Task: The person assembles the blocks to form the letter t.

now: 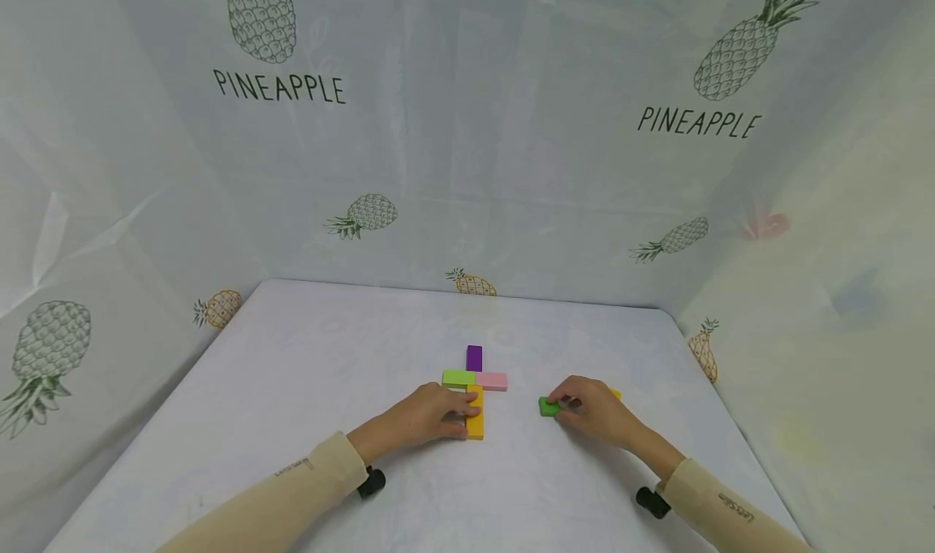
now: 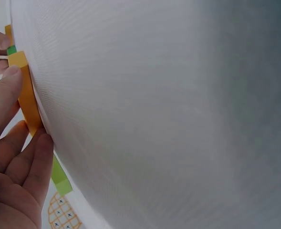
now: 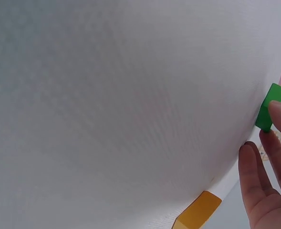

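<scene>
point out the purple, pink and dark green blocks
purple block (image 1: 474, 359), head view, middle of its upper face
pink block (image 1: 492, 379), head view, middle of its top
dark green block (image 3: 264, 116), right wrist view, uncovered long face

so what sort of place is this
Probably a small makeshift booth for tabletop activities: pineapple-print sheeting hangs behind and on both sides of a white-topped table, where colored blocks are laid out. The wider room is out of view.
</scene>
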### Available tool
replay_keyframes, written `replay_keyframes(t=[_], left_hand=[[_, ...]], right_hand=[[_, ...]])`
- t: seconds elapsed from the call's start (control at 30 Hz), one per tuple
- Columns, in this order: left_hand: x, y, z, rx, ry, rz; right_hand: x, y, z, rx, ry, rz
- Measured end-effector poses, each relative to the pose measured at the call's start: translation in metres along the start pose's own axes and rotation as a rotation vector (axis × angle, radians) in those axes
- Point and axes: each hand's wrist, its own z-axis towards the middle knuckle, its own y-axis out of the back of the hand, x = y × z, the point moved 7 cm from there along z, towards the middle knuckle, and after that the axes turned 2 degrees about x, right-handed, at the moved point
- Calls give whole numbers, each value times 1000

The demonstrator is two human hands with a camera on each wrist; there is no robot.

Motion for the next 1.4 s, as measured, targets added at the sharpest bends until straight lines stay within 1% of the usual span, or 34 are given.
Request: replay_keyframes(t=[0.33, 0.4, 0.53, 0.7, 0.77, 0.9, 1.07, 1.23, 1.4], left_hand=[[0, 0, 0, -1, -3, 3], [0, 0, 0, -2, -5, 3], [1, 0, 1, -2, -6, 6], [2, -1, 1, 6, 0, -7], [2, -1, 1, 7, 1, -12], [1, 0, 0, 2, -9, -13], [-1, 1, -1, 0, -20, -3], [0, 0, 0, 6, -26, 4], [0, 0, -1, 3, -38, 4]], right_hand=[[-2, -1, 0, -4, -29, -29], [-3, -1, 0, -4, -48, -29], [-3, 0, -1, -17, -47, -44], [-1, 0, -2, -32, -58, -62], [0, -1, -2, -30, -77, -64], [3, -2, -2, -33, -97, -67], [7, 0, -3, -63, -109, -66], [11, -2, -6, -82, -148, -63], [21, -4, -8, -110, -140, -44]])
